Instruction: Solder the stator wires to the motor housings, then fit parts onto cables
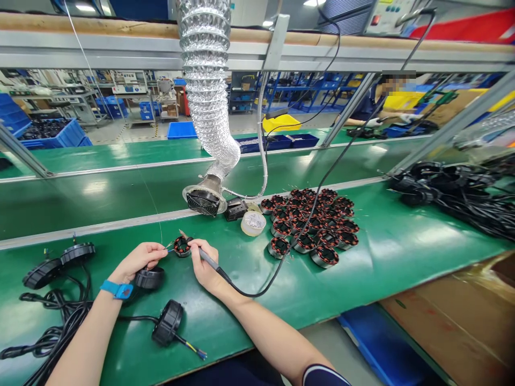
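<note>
- Left hand (139,260): thumb and forefinger pressed together, pinching fine coloured wires (170,249) just left of the ring; a thin pale strand (151,195) rises from the same fingertips.
- Right hand (206,266): fingers closed, pen-fashion, around a slim grey pen-shaped soldering iron (209,260) with a black cord.
- Key relation: the small silver-rimmed ring with red-brown copper coils (183,254) lies on the table between the two sets of fingertips, nearer the right hand. The iron's long axis slants from lower right to upper left across the ring's far right edge; from where I stand, I cannot tell whether its tip touches.
- Just below the left hand: a round black plastic housing (149,280); contact is unclear. Nearer the table's front edge, a second black cylindrical housing (167,324) lies tilted, its stripped wires (195,349) pointing right.
- Far left: two more black housings (42,273) beside coiled black cables (60,321).
- Beyond the ring: a corrugated silver foil duct (207,91) ending in a black-grilled hood (203,201), and a round whitish tub (253,223).
- Right: a cluster of similar coil rings (325,258) on the glossy green table (382,262); farther right, heaped black cables (446,190).
- Background: a co-worker's gloved hand (374,123).
</note>
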`<action>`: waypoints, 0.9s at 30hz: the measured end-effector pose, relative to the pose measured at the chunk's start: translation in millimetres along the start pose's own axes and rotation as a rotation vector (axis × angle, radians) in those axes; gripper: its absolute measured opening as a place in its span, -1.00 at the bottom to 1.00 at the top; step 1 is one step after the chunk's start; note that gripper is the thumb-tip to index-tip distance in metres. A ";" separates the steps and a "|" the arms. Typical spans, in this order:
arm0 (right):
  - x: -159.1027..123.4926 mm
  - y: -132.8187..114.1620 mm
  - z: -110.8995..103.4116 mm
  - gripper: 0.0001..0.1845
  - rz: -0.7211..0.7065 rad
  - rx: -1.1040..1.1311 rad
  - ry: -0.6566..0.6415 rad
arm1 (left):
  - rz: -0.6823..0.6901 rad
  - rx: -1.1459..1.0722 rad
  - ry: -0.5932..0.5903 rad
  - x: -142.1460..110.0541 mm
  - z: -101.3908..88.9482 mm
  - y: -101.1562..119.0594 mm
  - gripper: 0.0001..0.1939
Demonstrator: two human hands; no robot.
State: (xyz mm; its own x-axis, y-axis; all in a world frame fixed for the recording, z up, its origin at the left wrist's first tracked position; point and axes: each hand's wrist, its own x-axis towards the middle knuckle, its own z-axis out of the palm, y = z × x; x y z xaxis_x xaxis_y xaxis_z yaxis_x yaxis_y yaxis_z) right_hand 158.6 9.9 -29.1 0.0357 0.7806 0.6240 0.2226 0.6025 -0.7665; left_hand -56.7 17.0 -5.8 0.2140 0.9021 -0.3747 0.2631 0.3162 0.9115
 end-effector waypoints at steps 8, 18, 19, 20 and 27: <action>0.4 1.9 1.0 -0.73 -0.013 0.011 0.007 | 0.004 0.055 0.011 3.3 12.1 2.9 -0.44; -0.8 3.4 0.7 -0.74 -0.007 0.013 0.010 | -0.012 -0.113 0.083 -9.7 -2.2 8.3 -0.62; -0.5 2.7 0.6 -0.74 -0.006 0.009 0.010 | -0.003 -0.100 0.102 -8.1 -1.7 7.3 -0.62; -0.3 2.1 0.4 -0.73 -0.006 0.005 0.008 | 0.006 -0.085 0.120 -6.1 -0.8 6.1 -0.61; 0.3 0.9 0.8 -0.73 -0.014 0.005 0.012 | 0.042 -0.035 0.164 4.9 5.5 1.5 -0.59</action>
State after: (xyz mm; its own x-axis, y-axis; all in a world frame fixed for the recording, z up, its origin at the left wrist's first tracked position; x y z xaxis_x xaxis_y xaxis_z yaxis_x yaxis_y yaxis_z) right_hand 158.0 10.8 -29.7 0.0440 0.7703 0.6362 0.2186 0.6140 -0.7585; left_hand -50.1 20.3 -7.2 0.0672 0.9497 -0.3060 0.2233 0.2846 0.9323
